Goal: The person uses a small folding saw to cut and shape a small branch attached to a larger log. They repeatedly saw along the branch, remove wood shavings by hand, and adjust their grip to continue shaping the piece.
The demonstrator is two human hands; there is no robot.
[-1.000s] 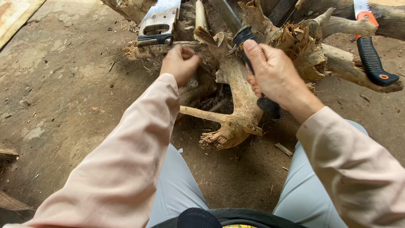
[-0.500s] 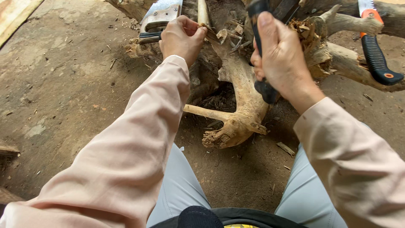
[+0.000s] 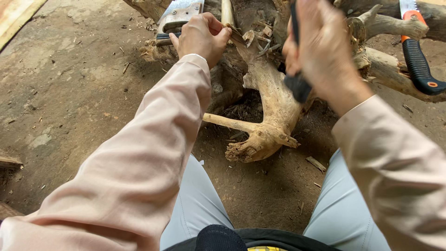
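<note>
A pale, gnarled tree root [image 3: 274, 111] lies on the dirt floor between my knees. My left hand [image 3: 202, 37] is closed around a thin tool with a pale wooden handle [image 3: 226, 11], its lower end set against the top of the root. My right hand [image 3: 323, 51], blurred with motion, is raised above the root and grips a black tool handle [image 3: 297, 86]; the tool's head is out of view past the top edge.
A folding saw with an orange and black handle [image 3: 418, 60] rests on a branch at the right. A hand saw with a grey and black handle [image 3: 179, 18] lies on the wood at the top. Wood chips litter the dirt; a plank [image 3: 16, 16] lies far left.
My right hand has lifted the black-handled tool up from the root. My left hand has shifted up along the root, still closed on the wooden-handled tool.
</note>
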